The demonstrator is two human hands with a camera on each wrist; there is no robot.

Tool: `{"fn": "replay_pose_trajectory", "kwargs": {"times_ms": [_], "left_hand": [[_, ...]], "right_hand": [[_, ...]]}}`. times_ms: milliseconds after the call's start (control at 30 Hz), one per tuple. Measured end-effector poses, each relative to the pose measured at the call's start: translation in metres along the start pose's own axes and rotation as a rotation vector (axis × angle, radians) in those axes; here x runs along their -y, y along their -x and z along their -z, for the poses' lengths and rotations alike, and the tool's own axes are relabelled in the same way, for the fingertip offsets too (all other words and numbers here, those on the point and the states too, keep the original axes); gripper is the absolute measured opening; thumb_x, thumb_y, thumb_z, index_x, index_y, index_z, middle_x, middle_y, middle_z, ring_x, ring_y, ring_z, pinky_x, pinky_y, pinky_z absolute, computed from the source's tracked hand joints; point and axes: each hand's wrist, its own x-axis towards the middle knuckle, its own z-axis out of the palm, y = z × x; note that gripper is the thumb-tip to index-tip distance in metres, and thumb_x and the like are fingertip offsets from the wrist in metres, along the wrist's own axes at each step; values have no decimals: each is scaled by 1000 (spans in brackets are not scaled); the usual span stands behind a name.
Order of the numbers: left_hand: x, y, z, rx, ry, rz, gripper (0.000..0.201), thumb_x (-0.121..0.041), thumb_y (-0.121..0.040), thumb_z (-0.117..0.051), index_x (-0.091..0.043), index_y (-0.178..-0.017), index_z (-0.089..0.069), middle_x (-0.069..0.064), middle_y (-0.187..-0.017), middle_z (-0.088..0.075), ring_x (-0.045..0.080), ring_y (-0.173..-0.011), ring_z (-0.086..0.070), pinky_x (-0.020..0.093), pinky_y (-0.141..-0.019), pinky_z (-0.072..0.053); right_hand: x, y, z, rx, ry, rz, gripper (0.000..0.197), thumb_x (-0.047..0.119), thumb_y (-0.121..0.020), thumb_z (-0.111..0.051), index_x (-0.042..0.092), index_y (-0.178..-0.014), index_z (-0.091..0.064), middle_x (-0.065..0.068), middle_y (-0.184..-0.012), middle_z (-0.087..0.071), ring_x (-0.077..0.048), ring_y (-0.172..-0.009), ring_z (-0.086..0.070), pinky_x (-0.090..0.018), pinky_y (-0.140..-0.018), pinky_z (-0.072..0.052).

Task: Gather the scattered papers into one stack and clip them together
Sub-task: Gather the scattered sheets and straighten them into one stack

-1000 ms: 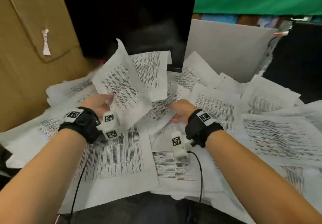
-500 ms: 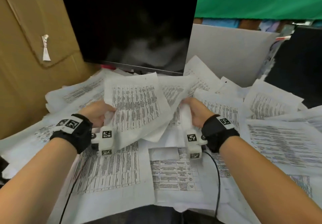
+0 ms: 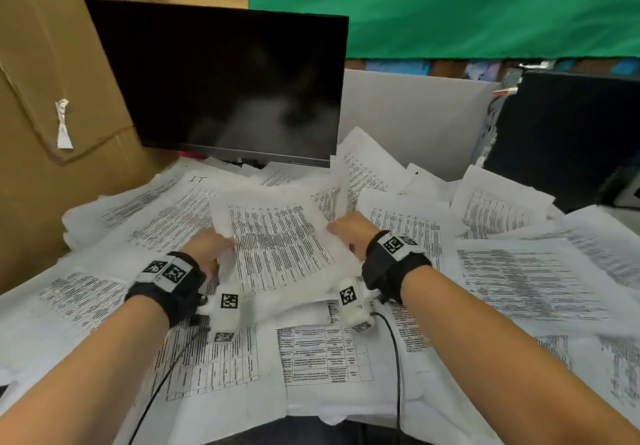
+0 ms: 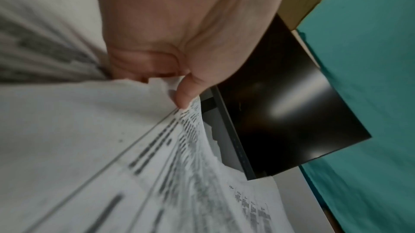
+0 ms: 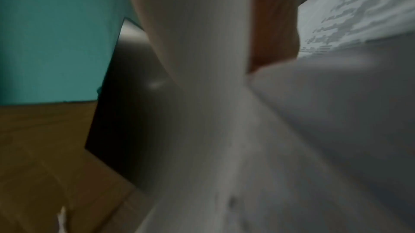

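Right hand (image 3: 349, 233) now grips lifted sheets (image 3: 277, 247)

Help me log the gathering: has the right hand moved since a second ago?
Yes. The right hand has gone from low over the papers up and away toward the monitor, and now grips the right edge of the held sheets.
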Motion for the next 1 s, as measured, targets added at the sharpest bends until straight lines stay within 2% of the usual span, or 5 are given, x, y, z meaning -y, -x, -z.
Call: {"fn": "replay_pose_trajectory", "kwargs": {"times_ms": [200, 467, 667, 867, 1000], "left_hand": [[-36, 18, 23, 1, 149, -238, 37, -19, -100, -43, -11, -137, -45, 0, -136, -53, 19, -121, -51, 31, -99, -44], [-68, 22, -50, 177, 419, -264, 37, -32, -94, -55, -8, -121, -55, 9, -121, -62, 24, -103, -60, 38, -92, -52], [-113, 49, -106, -40, 377, -546, 29, -20, -88, -60, -8, -109, -44, 4, -103, -57, 15, -87, -56, 23, -74, -45], [-176, 108, -122, -120, 479, -1016, 40, -8, -93, -48, -26, -124, -31, 4, -94, -68, 6, -72, -61, 17, -68, -48], [-188, 118, -122, -112, 433, -1095, 46, -21, -93, -57, -9, -131, -35, -13, -104, -56, -9, -84, -60, 9, -72, -48]], "right_hand": [[9, 7, 70, 65, -158, 46, 48, 16, -80, -71, 5, -125, -56, -15, -124, -63, -33, -113, -61, -50, -102, -46], [-1, 45, 112, 72, -400, 223, 35, 6, -98, -49, 3, -132, -55, -19, -125, -65, -37, -117, -61, -50, -102, -47], [0, 69, 134, 70, -296, 373, 71, 72, -85, -48, 34, -145, -43, 8, -144, -53, -14, -133, -50, -43, -113, -37], [16, 91, 157, -383, -15, 626, 29, 22, -94, -64, 13, -121, -63, -4, -120, -69, -20, -109, -66, -46, -101, -50], [17, 107, 174, -342, -131, 690, 37, 27, -92, -66, 26, -127, -53, 18, -120, -61, 8, -104, -59, -10, -88, -49]]}}
